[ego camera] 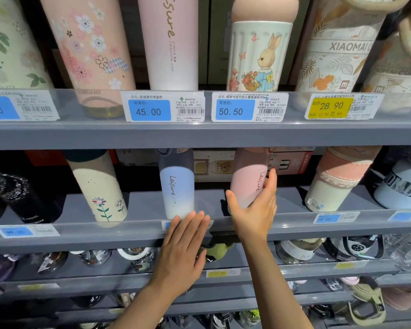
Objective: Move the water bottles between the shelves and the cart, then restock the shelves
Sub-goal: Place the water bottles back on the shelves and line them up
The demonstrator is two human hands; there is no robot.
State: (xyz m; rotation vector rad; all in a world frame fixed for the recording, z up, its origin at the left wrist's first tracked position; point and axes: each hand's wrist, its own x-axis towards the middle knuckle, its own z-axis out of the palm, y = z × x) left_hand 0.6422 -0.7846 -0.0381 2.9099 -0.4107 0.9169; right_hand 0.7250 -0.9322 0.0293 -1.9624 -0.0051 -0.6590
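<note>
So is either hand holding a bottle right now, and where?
The right hand cups the pink Leisure bottle around its lower body. The left hand holds nothing.

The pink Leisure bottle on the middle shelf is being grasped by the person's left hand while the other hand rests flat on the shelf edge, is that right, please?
Not quite: the head view shows the right hand around the pink Leisure bottle on the middle shelf, thumb on one side and fingers on the other. The left hand is the one resting flat on the shelf edge.
</note>
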